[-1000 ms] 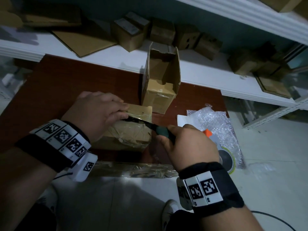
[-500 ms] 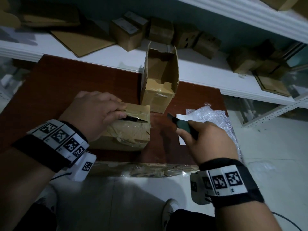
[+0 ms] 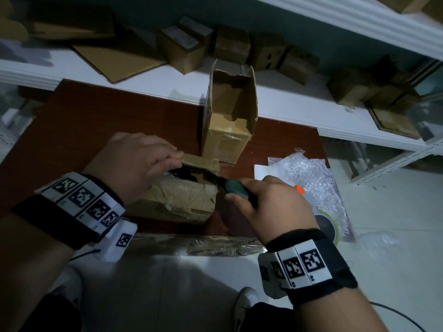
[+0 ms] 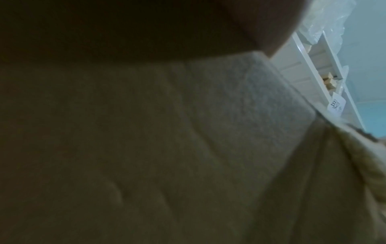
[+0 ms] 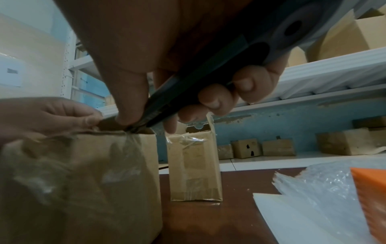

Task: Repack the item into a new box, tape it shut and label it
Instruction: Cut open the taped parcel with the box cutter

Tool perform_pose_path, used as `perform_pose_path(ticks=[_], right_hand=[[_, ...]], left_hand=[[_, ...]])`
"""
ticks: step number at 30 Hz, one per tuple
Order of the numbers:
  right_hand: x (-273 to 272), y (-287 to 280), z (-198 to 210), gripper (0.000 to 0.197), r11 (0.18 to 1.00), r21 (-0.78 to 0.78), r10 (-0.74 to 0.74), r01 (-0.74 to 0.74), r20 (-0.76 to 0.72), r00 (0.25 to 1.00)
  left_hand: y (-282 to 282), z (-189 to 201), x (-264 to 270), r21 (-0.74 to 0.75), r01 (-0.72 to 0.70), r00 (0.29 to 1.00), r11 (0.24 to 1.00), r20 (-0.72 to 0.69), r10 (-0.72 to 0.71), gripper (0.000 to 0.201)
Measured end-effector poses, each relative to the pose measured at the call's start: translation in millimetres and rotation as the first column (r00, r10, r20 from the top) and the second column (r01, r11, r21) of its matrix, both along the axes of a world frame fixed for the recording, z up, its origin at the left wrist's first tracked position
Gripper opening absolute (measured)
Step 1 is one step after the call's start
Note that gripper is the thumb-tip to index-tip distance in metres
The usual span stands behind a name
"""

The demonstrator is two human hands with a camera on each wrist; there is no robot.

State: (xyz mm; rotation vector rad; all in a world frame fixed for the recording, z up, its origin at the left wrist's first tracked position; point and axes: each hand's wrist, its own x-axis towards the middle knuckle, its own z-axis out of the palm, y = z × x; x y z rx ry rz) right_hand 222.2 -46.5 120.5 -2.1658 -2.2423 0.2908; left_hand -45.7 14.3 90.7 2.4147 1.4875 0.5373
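Observation:
A taped old cardboard box (image 3: 182,202) (image 5: 83,181) lies on the brown table (image 3: 96,121). My left hand (image 3: 134,161) (image 5: 41,115) pinches and lifts its top flap (image 3: 201,162), showing a dark gap. My right hand (image 3: 271,204) grips a green-handled utility knife (image 3: 236,188) (image 5: 188,92), its blade at the box's top right corner. An empty open box (image 3: 227,116) (image 5: 194,165) stands upright just behind. The left wrist view shows only dark cardboard (image 4: 188,148) up close.
Bubble wrap (image 3: 311,178) (image 5: 325,189) over white sheets, an orange piece (image 3: 299,188) and a tape roll (image 3: 326,224) lie right of my hand. A white shelf (image 3: 287,101) behind holds several small boxes and flat cardboard. Crumpled clear tape (image 3: 191,245) hangs along the table's front edge.
My right hand had drawn the knife away to the right; now it is back with the blade at the box's top corner. The left hand has lifted the flap wider.

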Motion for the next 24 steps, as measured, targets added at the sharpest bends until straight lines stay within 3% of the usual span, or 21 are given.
perform_pose_path(ticks=[9, 13, 17, 21, 24], right_hand=[[10.6, 7.7, -3.5, 0.051, 0.998, 0.035, -0.056, 0.055, 0.034, 0.998], [25.7, 6.3, -13.9, 0.038, 0.992, -0.066, -0.117, 0.104, -0.233, 0.966], [21.5, 2.0, -18.3, 0.034, 0.976, -0.111, -0.217, 0.186, -0.526, 0.822], [7.2, -2.6, -13.8, 0.037, 0.975, -0.174, -0.224, 0.141, -0.727, 0.650], [5.2, -1.4, -21.5, 0.041, 0.977, -0.176, -0.211, 0.122, -0.695, 0.688]], left_hand=[[-0.2, -4.4, -2.1, -0.015, 0.038, 0.999, 0.999, -0.012, -0.038, 0.056], [-3.5, -0.4, -0.6, 0.020, 0.005, 0.999, 1.000, -0.040, -0.004, 0.052], [-13.3, 15.1, 4.1, 0.239, -0.036, 0.999, 0.970, -0.024, 0.043, 0.024], [-22.7, 27.1, 11.9, 0.176, 0.066, 0.996, 0.982, -0.073, -0.054, 0.042], [-32.5, 19.3, 22.4, 0.058, 0.105, 0.980, 0.993, -0.177, -0.093, 0.062]])
